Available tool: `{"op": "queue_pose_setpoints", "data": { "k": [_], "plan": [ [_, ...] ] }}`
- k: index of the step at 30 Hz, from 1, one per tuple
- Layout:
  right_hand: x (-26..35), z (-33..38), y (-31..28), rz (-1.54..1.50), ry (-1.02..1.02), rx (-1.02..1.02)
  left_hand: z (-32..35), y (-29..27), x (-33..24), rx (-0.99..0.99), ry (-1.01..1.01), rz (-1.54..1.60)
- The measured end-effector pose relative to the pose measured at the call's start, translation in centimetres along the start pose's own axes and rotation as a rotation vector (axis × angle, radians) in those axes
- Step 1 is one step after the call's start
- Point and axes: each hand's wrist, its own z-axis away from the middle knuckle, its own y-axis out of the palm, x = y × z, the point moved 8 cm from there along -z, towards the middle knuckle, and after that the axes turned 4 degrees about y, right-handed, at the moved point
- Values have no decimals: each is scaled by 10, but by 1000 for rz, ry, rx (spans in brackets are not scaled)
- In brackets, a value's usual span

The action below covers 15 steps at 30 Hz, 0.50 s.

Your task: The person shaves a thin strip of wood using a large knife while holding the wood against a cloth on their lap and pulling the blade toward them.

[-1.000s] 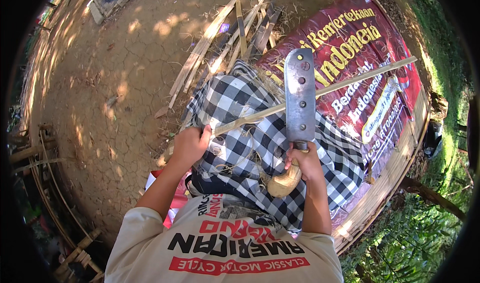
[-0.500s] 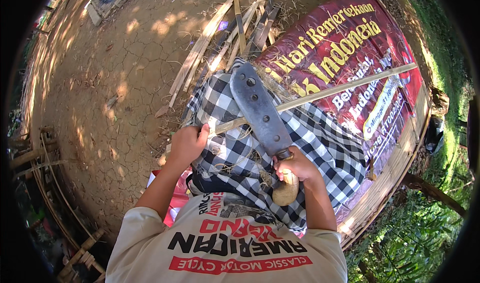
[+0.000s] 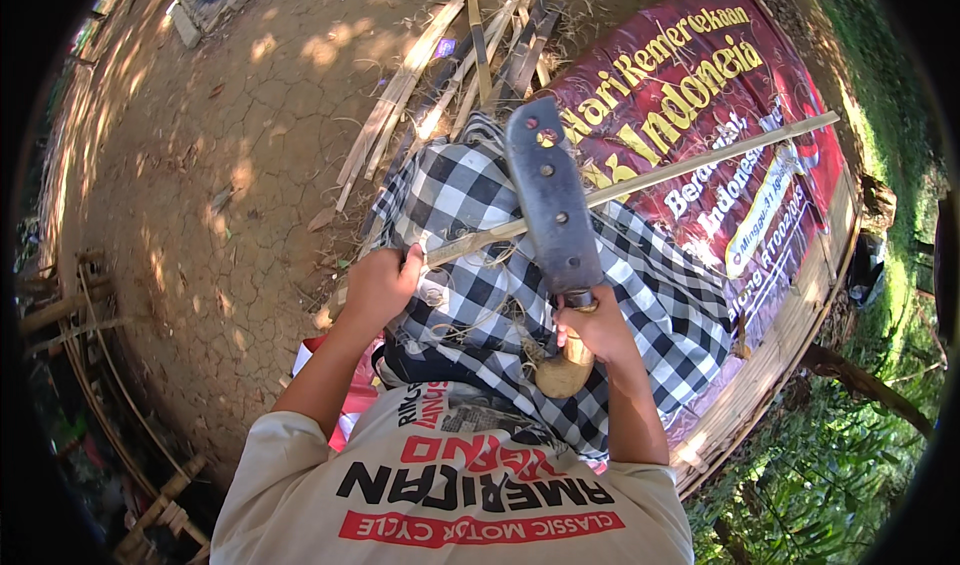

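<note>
My left hand (image 3: 382, 287) is closed round the near end of a long, narrow bamboo strip (image 3: 690, 170), which slants away to the far right. In my right hand (image 3: 597, 323) is the curved wooden handle of a machete, fingers wrapped below the blade. The machete's (image 3: 551, 197) broad dark blade, with several round holes along it, points away from me and lies across the strip, covering part of it. Beneath both, a black-and-white checked cloth (image 3: 455, 190) covers my lap, with thin curled shavings scattered on it.
Several split bamboo strips (image 3: 408, 87) lie in a pile on the cracked dirt ground (image 3: 190, 195) ahead. A dark red printed banner (image 3: 610, 85) spreads to the right over a bamboo-slat platform (image 3: 775, 365). Green plants (image 3: 810, 465) grow beyond its edge.
The machete has moved right along the bamboo strip, and its blade has turned more upright. My left hand stays nearly where it was, and the strip's far end has risen slightly.
</note>
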Motion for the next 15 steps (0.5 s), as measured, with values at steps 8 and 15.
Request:
{"op": "queue_pose_setpoints", "data": {
  "k": [8,15],
  "plan": [
    [-9,-3,19,37,89,207,1,0,0,4,-23,29],
    [2,4,7,-41,8,140,1,0,4,38,-67,35]
  ]
}}
